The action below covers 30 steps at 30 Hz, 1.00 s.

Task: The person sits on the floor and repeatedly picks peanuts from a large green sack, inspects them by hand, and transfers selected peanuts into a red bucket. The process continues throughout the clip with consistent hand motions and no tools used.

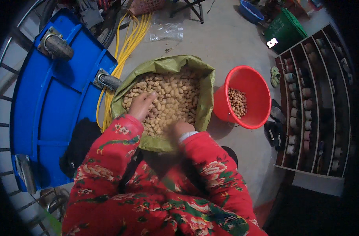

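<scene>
A green woven sack with its rim rolled open stands in front of me, full of unshelled peanuts. Over the left part of the heap is my left hand, its fingers drawn together; what they hold, if anything, is too small to make out. Low over the near right part of the peanuts, my right hand is smeared by motion, so its fingers do not show clearly. To the right of the sack a red bucket leans toward the right in view, with a layer of smaller brown nuts at its bottom.
On the left stands a blue platform cart with its caster wheels showing. A yellow hose runs between it and the sack. A shoe rack fills the right side, with loose shoes before it. A green bin stands beyond.
</scene>
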Available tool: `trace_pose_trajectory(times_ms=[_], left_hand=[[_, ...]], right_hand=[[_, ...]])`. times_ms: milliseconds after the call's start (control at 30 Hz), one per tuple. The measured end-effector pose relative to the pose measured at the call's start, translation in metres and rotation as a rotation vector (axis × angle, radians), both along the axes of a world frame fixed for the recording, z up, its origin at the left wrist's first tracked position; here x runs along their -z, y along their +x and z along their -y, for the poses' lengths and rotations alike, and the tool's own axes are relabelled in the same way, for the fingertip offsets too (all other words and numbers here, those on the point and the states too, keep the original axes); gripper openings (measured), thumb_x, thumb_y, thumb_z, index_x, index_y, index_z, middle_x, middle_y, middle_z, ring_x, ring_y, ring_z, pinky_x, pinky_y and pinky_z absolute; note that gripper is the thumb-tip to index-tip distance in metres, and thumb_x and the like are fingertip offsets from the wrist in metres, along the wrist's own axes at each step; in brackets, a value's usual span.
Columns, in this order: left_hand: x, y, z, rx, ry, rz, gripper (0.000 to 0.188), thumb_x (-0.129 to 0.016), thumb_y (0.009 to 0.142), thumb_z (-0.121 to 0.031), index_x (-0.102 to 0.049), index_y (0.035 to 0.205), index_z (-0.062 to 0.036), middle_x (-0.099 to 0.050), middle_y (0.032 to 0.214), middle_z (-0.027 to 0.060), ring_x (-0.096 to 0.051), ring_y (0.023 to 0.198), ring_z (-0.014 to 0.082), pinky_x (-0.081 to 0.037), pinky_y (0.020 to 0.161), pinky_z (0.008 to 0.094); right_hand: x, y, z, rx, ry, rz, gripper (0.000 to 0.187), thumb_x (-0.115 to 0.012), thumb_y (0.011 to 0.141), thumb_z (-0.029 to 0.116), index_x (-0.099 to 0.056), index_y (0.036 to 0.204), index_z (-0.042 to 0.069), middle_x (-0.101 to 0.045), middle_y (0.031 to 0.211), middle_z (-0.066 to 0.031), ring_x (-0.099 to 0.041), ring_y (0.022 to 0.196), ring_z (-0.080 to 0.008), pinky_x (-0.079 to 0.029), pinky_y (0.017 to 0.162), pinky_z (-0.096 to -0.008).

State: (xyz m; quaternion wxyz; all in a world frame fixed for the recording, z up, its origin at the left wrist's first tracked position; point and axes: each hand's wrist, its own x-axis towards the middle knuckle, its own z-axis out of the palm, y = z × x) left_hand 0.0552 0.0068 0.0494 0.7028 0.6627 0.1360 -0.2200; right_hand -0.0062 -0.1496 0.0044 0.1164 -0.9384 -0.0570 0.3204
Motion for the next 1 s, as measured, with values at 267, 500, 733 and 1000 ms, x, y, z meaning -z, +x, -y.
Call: trace_pose_trajectory(times_ms=[267, 500, 733, 1000], left_hand=[[-0.092, -0.024, -0.027, -0.101, -0.233, 0.193, 0.026, -0.042, 0.082, -0.03, -0.045, 0.078, -0.005, -0.049, 0.066, 0.0051, -0.049, 0.048, 0.0105, -0.036, 0.033, 0.0179], [-0.09, -0.028, -0.022, -0.016, -0.21, 0.134, 0.027, -0.042, 0.082, -0.03, -0.046, 0.074, -0.0052, -0.049, 0.065, 0.0046, -0.049, 0.049, 0.0098, -0.036, 0.034, 0.0186], [-0.051, -0.01, -0.006, 0.017, -0.192, -0.068, 0.022, -0.043, 0.083, -0.027, -0.047, 0.08, -0.0053, -0.051, 0.068, 0.0038, -0.05, 0.05, 0.0107, -0.036, 0.035, 0.0199], [-0.042, -0.004, 0.002, 0.019, -0.305, -0.102, 0.026, -0.038, 0.085, -0.028, -0.049, 0.082, -0.0052, -0.048, 0.066, 0.0004, -0.048, 0.051, 0.0095, -0.035, 0.037, 0.0193]], right_hand=[[0.01, -0.005, 0.005, -0.016, 0.103, -0.042, 0.025, -0.045, 0.073, 0.014, -0.054, 0.093, 0.003, -0.046, 0.103, -0.0177, -0.049, 0.093, -0.0314, -0.043, 0.075, -0.0376], [0.044, 0.002, 0.009, -0.324, -0.011, -0.059, 0.022, -0.046, 0.071, 0.009, -0.056, 0.089, 0.002, -0.051, 0.094, -0.0176, -0.054, 0.084, -0.0324, -0.045, 0.072, -0.0372], [0.008, 0.005, 0.022, 0.036, 0.343, -0.042, 0.017, -0.052, 0.065, 0.007, -0.057, 0.081, 0.003, -0.057, 0.075, -0.0136, -0.055, 0.076, -0.026, -0.045, 0.067, -0.0336], [-0.046, 0.034, 0.028, 1.149, 1.741, -0.463, 0.019, -0.046, 0.079, 0.019, -0.049, 0.09, 0.003, -0.053, 0.076, -0.0074, -0.051, 0.055, -0.017, -0.044, 0.049, -0.0268]])
